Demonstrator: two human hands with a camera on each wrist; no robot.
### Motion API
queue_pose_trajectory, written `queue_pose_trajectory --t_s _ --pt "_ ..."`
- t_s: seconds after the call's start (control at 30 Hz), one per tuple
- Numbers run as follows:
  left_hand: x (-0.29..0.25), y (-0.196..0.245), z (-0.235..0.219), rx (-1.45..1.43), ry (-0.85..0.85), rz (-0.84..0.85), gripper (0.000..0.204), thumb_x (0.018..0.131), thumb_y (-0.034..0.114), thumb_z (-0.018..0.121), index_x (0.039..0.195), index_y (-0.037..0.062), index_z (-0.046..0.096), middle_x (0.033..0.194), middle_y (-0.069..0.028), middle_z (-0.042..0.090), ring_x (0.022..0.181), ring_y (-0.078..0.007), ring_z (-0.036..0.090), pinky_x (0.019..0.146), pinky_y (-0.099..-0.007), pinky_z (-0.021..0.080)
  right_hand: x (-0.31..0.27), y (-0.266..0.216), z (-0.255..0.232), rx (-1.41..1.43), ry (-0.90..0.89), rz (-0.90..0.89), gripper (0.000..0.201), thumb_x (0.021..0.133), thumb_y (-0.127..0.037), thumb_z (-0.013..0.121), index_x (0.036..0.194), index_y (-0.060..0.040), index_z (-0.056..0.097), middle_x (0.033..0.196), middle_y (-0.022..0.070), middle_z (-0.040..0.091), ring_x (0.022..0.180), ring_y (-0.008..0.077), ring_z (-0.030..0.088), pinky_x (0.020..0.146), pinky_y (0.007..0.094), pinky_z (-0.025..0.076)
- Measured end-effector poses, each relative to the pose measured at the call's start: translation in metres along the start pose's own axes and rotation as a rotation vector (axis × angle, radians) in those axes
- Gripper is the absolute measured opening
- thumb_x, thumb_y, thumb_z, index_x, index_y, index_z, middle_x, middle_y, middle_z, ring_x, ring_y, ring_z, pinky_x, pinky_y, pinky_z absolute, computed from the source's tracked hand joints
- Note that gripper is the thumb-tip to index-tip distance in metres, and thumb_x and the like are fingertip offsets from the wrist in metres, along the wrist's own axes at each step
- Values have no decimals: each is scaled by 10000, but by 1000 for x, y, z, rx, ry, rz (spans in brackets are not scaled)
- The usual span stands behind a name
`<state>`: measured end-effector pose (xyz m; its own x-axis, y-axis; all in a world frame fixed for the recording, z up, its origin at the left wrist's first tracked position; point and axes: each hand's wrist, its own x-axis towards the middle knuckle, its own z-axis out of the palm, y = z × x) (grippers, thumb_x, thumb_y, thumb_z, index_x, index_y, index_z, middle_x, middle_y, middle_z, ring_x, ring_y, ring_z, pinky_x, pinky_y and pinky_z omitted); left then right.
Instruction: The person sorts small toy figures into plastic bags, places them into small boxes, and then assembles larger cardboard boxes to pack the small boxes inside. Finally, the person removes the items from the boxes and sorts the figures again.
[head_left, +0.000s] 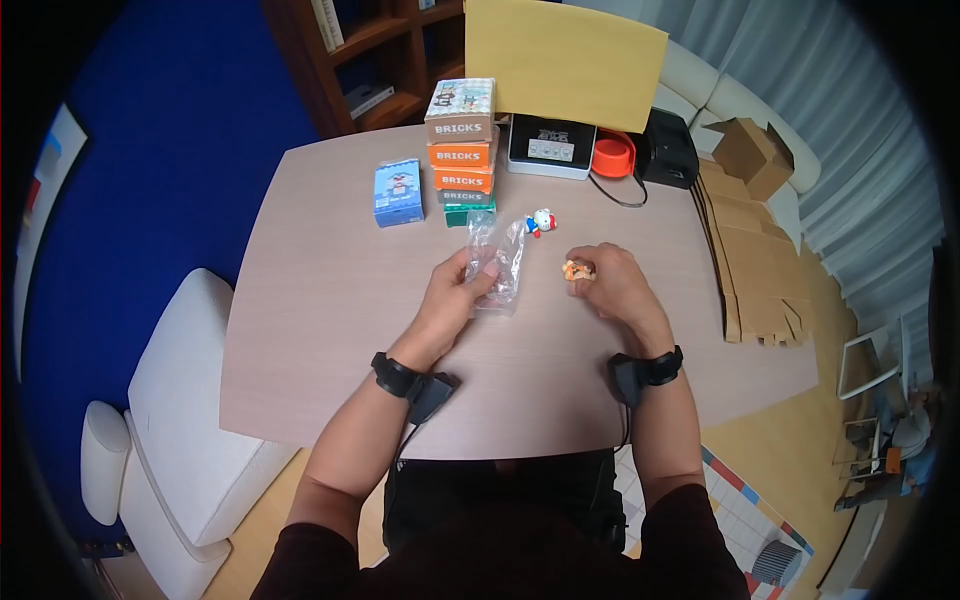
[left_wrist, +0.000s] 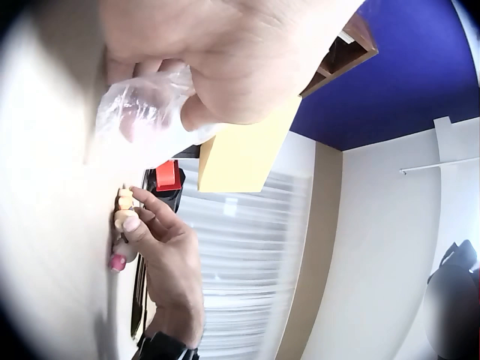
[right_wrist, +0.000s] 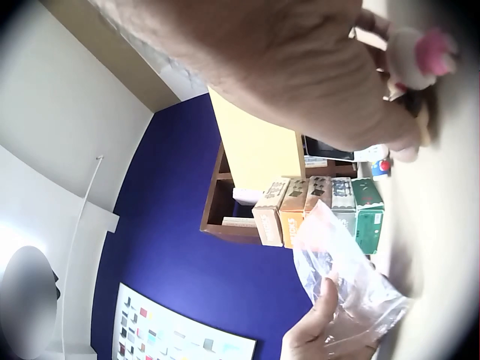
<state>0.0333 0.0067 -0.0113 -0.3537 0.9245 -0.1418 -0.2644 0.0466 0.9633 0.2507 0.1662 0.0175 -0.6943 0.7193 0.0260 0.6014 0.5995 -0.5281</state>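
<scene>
My left hand point(head_left: 445, 298) grips a crumpled clear plastic bag point(head_left: 508, 262), thumb on top and fingers behind it. To the right, my right hand point(head_left: 622, 285) pinches a small orange and cream toy figurine point(head_left: 577, 270) between thumb and fingers, low over the table. In the right wrist view a white part of the figurine point(right_wrist: 405, 60) with a pink end sticks out past the hand, which hides the rest. Behind both hands, a small white, blue and red cat figurine point(head_left: 542, 222) is on the table.
A stack of brick toy boxes point(head_left: 461, 155) rises behind the bag, with a blue box point(head_left: 399, 193) to its left. Farther back are a black-screened device point(head_left: 551, 148), a yellow board point(head_left: 570, 60), a red bowl point(head_left: 613, 156) and a black box point(head_left: 668, 148). Flattened cardboard point(head_left: 755, 255) lies along the right edge.
</scene>
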Motion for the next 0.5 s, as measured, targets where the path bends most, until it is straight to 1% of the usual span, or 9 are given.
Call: queue_pose_trajectory --t_s 0.07,0.13,0.23,0.27,0.33,0.37,0.43,0.47,0.5 --pt "2 -1 -3 13 -8 -4 313 1089 143 640 1361 -12 647 1109 -53 729 983 -116 680 833 -282 571 -3 -3 -2 25 37 -16 373 788 -127 818 1157 -78 792 1004 198 731 1046 390 692 944 472 557" --pt "2 0 -5 26 -15 -10 312 1091 170 650 1345 -10 657 1127 -51 730 995 -122 680 871 -293 570 -6 -6 -9 -95 40 -50 347 782 -82 794 1129 -72 790 1012 204 731 1057 397 687 942 475 554" --pt "1 2 -5 30 -20 -26 295 1081 149 661 1320 -23 671 1134 -54 734 988 -119 680 896 -292 565 2 3 4 -26 31 -88 345 775 -47 785 1120 -73 783 993 197 728 1043 403 685 928 485 551" --pt "1 0 -6 70 -20 7 282 1073 127 664 1312 -22 676 1138 -61 737 987 -117 685 897 -289 563 4 6 8 -26 32 -89 345 775 -47 785 1120 -73 783 993 197 728 1043 403 685 928 485 551" --pt "1 -1 -5 110 -18 40 270 1065 105 666 1304 -21 682 1142 -68 741 987 -116 689 898 -286 562 7 4 12 -80 137 -208 362 759 4 771 1113 -73 780 1003 192 719 1030 417 676 914 491 550" --pt "0 0 -5 108 -29 36 279 1059 86 665 1317 -19 678 1147 -73 745 988 -115 692 901 -285 561 6 0 11 -79 136 -208 362 759 4 771 1113 -73 780 1003 192 719 1030 417 676 914 491 550" --pt "-3 5 -3 105 -37 33 291 1052 67 664 1330 -17 674 1151 -78 749 990 -114 696 905 -284 560 3 -10 6 165 280 -116 410 756 99 723 1127 -68 776 1028 147 703 1000 347 690 878 421 558" --pt "-5 8 -2 120 -63 14 299 1054 67 657 1342 -12 674 1139 -73 751 984 -115 698 895 -281 560 2 -10 3 165 278 -117 410 756 99 723 1127 -68 776 1028 147 703 1000 347 690 878 421 558" --pt "-6 9 -1 135 -88 -5 308 1056 67 651 1355 -6 673 1127 -68 754 977 -115 701 885 -278 559 3 -10 0 358 283 -108 433 764 132 699 1149 -54 768 1053 119 690 993 290 687 877 374 552"
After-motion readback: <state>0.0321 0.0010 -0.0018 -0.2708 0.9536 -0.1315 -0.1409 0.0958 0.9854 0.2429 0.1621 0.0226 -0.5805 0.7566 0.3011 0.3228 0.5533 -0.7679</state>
